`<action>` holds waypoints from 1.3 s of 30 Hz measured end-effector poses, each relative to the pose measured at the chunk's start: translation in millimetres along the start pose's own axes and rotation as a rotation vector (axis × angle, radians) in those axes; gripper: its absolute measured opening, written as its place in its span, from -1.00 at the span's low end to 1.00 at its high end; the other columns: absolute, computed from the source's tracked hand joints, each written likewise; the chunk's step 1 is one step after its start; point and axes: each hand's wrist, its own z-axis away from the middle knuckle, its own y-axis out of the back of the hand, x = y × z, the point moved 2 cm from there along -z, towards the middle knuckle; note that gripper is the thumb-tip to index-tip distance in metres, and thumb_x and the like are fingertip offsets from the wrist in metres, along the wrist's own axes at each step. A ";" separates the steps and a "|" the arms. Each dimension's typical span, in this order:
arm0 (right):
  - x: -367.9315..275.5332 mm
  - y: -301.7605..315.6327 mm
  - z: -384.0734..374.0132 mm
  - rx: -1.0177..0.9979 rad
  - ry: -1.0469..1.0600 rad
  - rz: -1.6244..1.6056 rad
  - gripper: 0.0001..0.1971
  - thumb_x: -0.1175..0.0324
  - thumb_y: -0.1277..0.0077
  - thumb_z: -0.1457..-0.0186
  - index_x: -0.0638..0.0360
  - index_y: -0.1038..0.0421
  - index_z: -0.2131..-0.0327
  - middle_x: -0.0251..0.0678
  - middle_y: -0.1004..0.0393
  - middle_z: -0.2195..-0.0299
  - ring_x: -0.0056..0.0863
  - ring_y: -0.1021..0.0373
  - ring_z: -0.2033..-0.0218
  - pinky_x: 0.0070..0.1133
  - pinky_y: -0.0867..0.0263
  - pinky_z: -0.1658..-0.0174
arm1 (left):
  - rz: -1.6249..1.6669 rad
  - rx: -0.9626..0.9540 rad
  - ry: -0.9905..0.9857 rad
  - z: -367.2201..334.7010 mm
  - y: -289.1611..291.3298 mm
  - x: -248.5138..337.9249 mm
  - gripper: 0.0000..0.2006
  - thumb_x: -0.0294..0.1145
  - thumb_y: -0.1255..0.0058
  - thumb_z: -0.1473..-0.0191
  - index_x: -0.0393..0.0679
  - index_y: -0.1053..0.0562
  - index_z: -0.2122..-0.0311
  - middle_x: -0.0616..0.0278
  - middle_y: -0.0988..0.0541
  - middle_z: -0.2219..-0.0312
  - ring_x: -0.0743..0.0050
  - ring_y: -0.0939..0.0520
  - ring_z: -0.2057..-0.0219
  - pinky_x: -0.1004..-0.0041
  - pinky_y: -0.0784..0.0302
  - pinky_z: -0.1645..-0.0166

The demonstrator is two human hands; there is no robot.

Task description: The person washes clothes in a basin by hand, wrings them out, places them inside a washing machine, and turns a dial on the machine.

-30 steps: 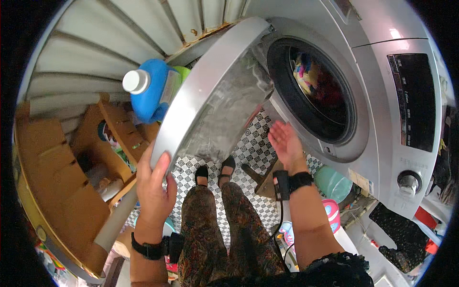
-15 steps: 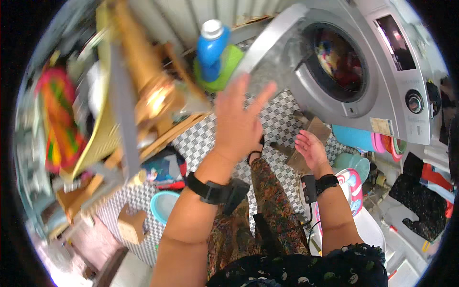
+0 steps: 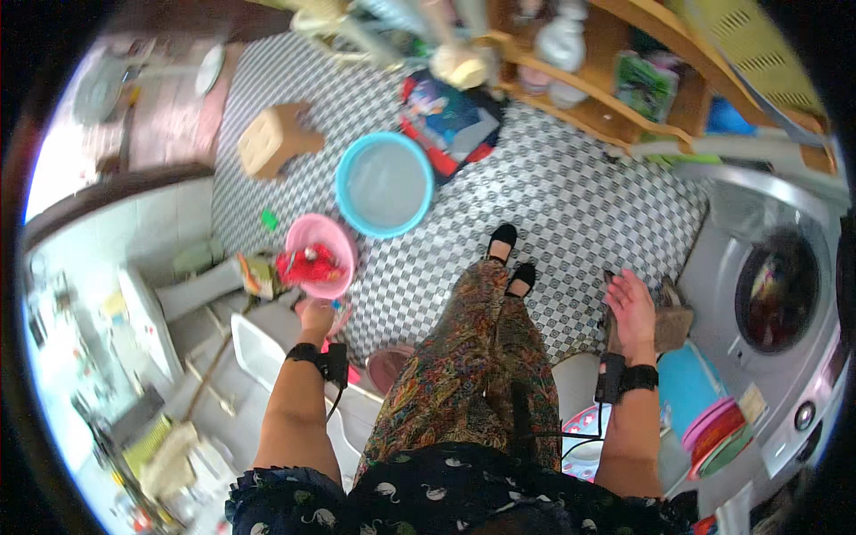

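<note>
My left hand (image 3: 314, 319) reaches out low over the left side, just below a pink basin (image 3: 349, 248) with red cloth (image 3: 308, 265) in it. Its fingers are small and partly hidden, and a little bluish thing shows beside them; whether the hand holds it I cannot tell. On the other side, my right hand (image 3: 631, 308) hangs with its fingers stretched out and nothing in it. Closest to it are a brown wooden-looking block (image 3: 670, 326) and a light blue bucket (image 3: 687, 388). Both wrists wear black straps with small devices.
A light blue basin (image 3: 343, 192) stands on the checkered floor near folded clothes (image 3: 459, 125) and a tan stool (image 3: 267, 147). A wooden shelf (image 3: 606, 125) lines the far right. The grey washing machine (image 3: 713, 267) is at right, beside stacked coloured basins (image 3: 724, 437).
The view has swung left, bringing the basins and stool toward the middle. My left hand has moved from near the washing machine to the pink basin's side. My right hand remains open.
</note>
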 end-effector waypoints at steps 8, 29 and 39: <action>33.6 -45.5 8.0 -0.055 -0.087 0.352 -0.62 0.20 0.06 -0.03 0.16 -0.27 0.09 -0.36 -0.32 0.25 -0.55 -0.27 0.28 -0.58 -0.23 0.18 | 0.085 -0.016 0.315 130.1 -19.6 -87.3 -0.68 -0.22 0.07 0.19 -0.07 -0.48 0.27 -0.05 -0.53 0.38 -0.01 -0.53 0.27 0.25 -0.42 0.15; 418.3 -593.2 49.4 -0.710 -0.116 1.188 -0.66 0.35 0.15 -0.05 0.15 -0.22 0.06 -0.33 -0.36 0.31 -0.59 -0.32 0.33 -0.63 -0.30 0.26 | 1.013 0.311 0.389 -215.3 -50.1 -297.0 -0.54 -0.32 0.00 0.11 -0.38 -0.27 0.10 0.03 -0.50 0.32 0.38 -0.51 0.28 0.42 -0.40 0.22; 555.2 -616.8 7.8 -0.857 -0.302 1.081 -0.66 0.34 0.15 -0.09 0.17 -0.22 0.04 -0.31 -0.36 0.28 -0.58 -0.31 0.31 -0.62 -0.28 0.21 | 1.538 0.503 0.738 -315.6 -69.1 -324.9 0.12 -0.12 -0.27 0.29 -0.28 0.33 -0.15 -0.14 -0.04 -0.10 0.00 -0.13 -0.11 0.09 -0.11 -0.10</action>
